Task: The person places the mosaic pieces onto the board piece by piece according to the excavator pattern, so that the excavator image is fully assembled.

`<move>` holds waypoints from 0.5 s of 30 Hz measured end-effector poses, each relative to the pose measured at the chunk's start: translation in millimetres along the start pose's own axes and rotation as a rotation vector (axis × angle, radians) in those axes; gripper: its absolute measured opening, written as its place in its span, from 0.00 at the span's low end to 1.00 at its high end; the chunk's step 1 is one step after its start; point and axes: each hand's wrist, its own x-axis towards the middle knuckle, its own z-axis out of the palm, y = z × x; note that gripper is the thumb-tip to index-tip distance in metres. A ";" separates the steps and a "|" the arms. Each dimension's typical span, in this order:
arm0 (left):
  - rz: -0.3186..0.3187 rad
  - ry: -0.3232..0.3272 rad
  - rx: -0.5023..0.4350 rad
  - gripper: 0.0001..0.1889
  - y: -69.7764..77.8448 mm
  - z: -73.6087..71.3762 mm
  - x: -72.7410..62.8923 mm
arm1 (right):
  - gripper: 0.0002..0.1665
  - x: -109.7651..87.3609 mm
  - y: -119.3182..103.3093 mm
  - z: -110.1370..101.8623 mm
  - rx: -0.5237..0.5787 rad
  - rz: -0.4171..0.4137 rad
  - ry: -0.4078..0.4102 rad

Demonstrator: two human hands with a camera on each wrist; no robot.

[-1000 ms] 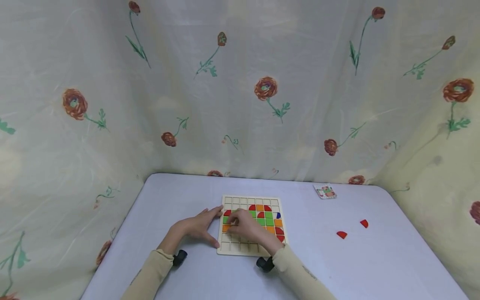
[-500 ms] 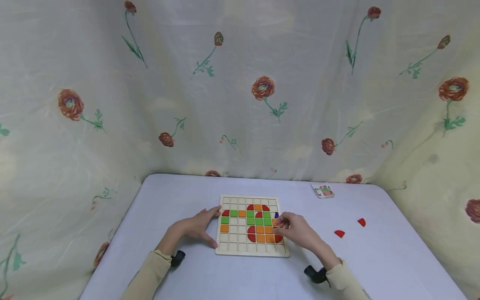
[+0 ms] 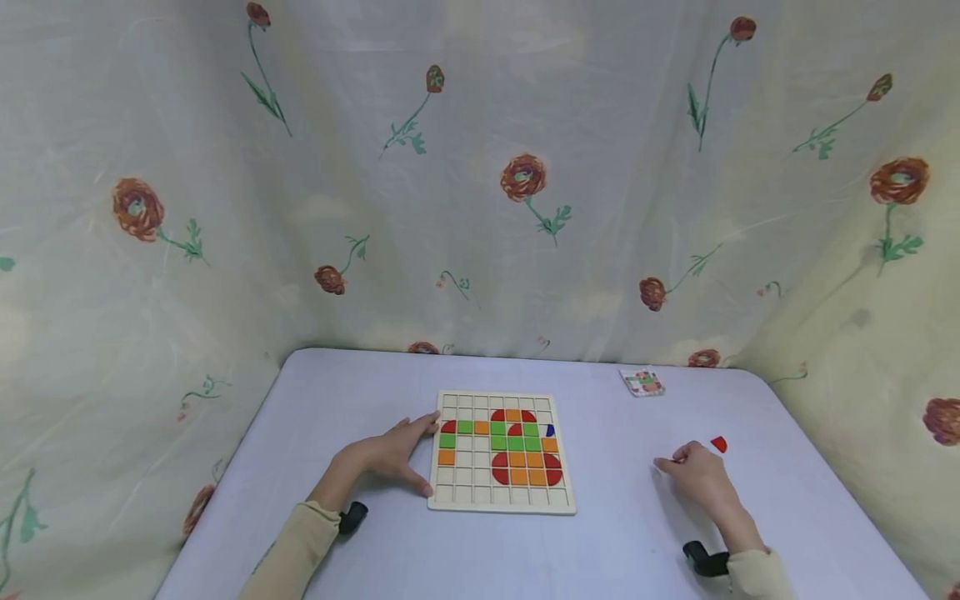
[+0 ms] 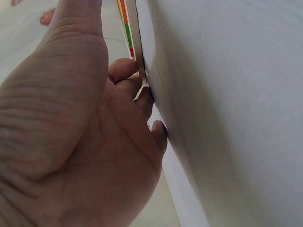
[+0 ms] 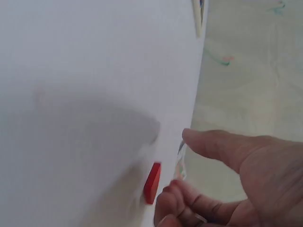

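Note:
A square wooden grid board (image 3: 502,498) lies mid-table, with red, orange, green and blue flat pieces set in part of its squares. Along its left edge my left hand (image 3: 390,458) rests with fingers and thumb spread, touching the rim; the left wrist view shows the palm (image 4: 113,156) and the fingers at the board's side. Well to the right of the board, my right hand (image 3: 699,479) is low over the table. A red quarter-round piece (image 3: 719,444) lies just beyond it. The right wrist view shows thumb and fingers (image 5: 173,201) apart, with a red piece (image 5: 152,183) beside the fingertips.
A small patterned card (image 3: 642,382) lies near the table's back edge, right of centre. The white table (image 3: 360,383) meets a flowered curtain (image 3: 480,275) behind and at the sides. Dark wrist cameras (image 3: 705,559) sit on both wrists.
My right hand has moved from the board's left part, across its right edge, to the red pieces at the right. The red semicircle on the board's lower right is now uncovered. My left hand stays put.

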 end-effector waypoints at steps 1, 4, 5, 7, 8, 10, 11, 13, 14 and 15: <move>-0.003 0.000 -0.001 0.69 -0.2 -0.2 -0.2 | 0.25 1.4 3.6 -0.3 -0.007 0.012 0.015; 0.001 0.003 -0.005 0.69 -1.1 -0.4 -0.1 | 0.24 5.2 11.3 0.3 -0.015 0.022 0.045; 0.002 0.004 -0.006 0.69 -1.4 -0.3 0.2 | 0.24 5.7 12.3 0.5 -0.008 0.025 0.045; 0.008 0.003 -0.001 0.69 -2.2 0.3 1.3 | 0.22 6.5 13.8 1.0 0.006 0.020 0.054; 0.009 0.002 0.005 0.69 -2.8 0.7 1.8 | 0.21 6.7 13.9 0.8 0.017 0.020 0.052; 0.012 0.002 0.007 0.69 -3.4 1.3 2.5 | 0.20 7.9 14.0 0.7 0.026 0.009 0.054; 0.012 0.002 0.007 0.69 -3.6 1.4 2.6 | 0.20 9.0 14.0 0.7 0.027 -0.001 0.053; 0.009 0.001 0.008 0.69 -3.4 1.3 2.1 | 0.20 11.7 14.6 1.0 0.028 -0.030 0.051; 0.006 0.001 0.004 0.69 -3.0 1.0 1.7 | 0.21 12.9 14.5 1.0 0.028 -0.044 0.046; 0.001 0.001 -0.001 0.69 -2.6 0.7 1.0 | 0.22 14.4 14.9 1.5 0.028 -0.059 0.044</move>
